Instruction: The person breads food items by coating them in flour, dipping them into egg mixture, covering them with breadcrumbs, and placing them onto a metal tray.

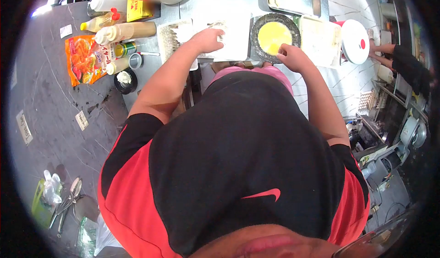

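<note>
My left hand [208, 41] is closed over a white tray [238, 52] holding pale powder. Whatever its curled fingers hold, if anything, is hidden. With fingers pinched together, my right hand [294, 58] is at the near right rim of a dark speckled bowl [255, 47]. Yellow liquid [274, 34], resembling beaten egg, fills that bowl; I cannot make out anything in the pinch. Left of the white tray sits another tray [167, 49] with pale, lumpy contents. A container [338, 59] with a whitish, crumb-like layer stands right of the bowl.
A metal tray [316, 1] lies beyond the bowl. Squeeze bottles [133, 30], an orange food packet [82, 61] and a black bowl [124, 89] of white paste stand at left. A round white lid [355, 42] is at right, near another person's arms [385, 56].
</note>
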A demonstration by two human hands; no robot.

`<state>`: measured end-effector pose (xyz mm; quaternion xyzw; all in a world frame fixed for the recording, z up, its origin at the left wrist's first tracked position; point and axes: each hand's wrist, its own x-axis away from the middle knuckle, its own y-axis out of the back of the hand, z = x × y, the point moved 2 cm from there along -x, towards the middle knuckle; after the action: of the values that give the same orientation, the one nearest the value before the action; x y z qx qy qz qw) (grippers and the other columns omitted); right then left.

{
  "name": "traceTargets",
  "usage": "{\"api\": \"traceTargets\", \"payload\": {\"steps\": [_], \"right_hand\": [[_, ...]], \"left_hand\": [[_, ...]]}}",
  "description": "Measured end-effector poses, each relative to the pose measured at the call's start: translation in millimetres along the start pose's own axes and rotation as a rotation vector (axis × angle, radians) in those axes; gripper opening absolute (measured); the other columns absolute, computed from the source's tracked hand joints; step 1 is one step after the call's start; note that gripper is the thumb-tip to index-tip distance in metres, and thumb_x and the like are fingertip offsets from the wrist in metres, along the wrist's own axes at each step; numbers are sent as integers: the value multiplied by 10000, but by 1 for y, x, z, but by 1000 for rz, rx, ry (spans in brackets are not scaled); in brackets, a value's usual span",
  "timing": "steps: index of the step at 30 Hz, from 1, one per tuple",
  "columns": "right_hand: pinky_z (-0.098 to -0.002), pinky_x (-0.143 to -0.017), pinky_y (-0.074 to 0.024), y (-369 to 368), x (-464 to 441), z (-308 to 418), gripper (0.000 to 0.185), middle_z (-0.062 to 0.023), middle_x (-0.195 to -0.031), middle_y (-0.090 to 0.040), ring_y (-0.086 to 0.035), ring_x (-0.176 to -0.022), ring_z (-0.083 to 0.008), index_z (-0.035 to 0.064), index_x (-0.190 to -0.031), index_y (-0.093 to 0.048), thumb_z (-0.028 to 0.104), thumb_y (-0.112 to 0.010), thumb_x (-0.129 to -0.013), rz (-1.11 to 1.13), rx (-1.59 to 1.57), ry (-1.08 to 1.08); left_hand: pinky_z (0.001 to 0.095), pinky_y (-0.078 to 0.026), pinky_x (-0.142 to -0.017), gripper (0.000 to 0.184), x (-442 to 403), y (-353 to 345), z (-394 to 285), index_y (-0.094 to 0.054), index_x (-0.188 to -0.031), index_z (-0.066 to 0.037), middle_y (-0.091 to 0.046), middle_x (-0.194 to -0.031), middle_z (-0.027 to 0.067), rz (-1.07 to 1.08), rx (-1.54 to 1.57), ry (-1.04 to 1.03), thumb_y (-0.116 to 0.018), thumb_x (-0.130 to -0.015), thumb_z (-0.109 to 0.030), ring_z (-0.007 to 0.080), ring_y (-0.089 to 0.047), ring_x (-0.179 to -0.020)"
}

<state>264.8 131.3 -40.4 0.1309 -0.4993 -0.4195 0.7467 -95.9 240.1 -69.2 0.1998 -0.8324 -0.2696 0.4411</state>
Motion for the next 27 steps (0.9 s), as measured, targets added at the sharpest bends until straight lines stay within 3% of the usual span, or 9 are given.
{"api": "traceTargets", "payload": {"steps": [5,8,11,14,20,26,27], "right_hand": [[-498,-916,-603,2,3,2,309,-243,-1069,-802,-775,-1012,-416,8,-1134,-751,284,-721,-999,-3,-4,-9],[-500,-916,-602,1,2,2,307,-245,-1070,-801,-774,-1014,-419,8,-1136,-750,280,-722,-998,-2,1,-7],[-501,-920,-601,1,0,1,308,-246,-1073,-801,-773,-1019,-420,9,-1140,-751,282,-721,-1002,5,16,-4],[-500,-926,-601,1,0,2,309,-245,-1079,-802,-774,-1023,-419,11,-1143,-753,284,-719,-1004,8,26,1],[-497,-930,-600,-1,0,0,309,-242,-1086,-804,-775,-1026,-414,11,-1144,-753,282,-712,-1003,14,11,-2],[-495,-931,-600,0,1,-1,311,-243,-1091,-803,-776,-1028,-415,9,-1151,-751,278,-705,-1002,23,4,-16],[-495,-931,-600,-1,1,-1,312,-243,-1091,-803,-776,-1027,-416,8,-1150,-751,279,-705,-1002,16,15,-11]], "left_hand": [[496,-542,-1131,474,9,3,-4,-683,-1391,-65,-678,-1361,189,-267,-92,63,-680,-923,-142,379,-651,-1326],[508,-542,-1124,467,10,-3,-8,-674,-1391,-82,-653,-1347,172,-414,-123,-14,-676,-924,-112,378,-635,-1310],[506,-534,-1122,477,9,1,-16,-667,-1412,-110,-640,-1377,153,-425,-206,19,-675,-934,-114,353,-618,-1314],[505,-522,-1116,469,0,0,-13,-673,-1406,-127,-643,-1367,134,-577,-285,20,-708,-938,-138,330,-618,-1306],[503,-501,-1122,488,-13,8,-8,-690,-1384,-139,-635,-1385,87,-412,-323,-15,-801,-919,-238,305,-604,-1329],[491,-475,-1162,484,-11,3,-8,-691,-1389,-147,-654,-1417,70,-605,-335,-104,-799,-929,-252,291,-578,-1396],[491,-471,-1170,485,-11,4,-10,-693,-1391,-145,-659,-1422,70,-555,-339,-87,-796,-930,-255,288,-576,-1403]]}}
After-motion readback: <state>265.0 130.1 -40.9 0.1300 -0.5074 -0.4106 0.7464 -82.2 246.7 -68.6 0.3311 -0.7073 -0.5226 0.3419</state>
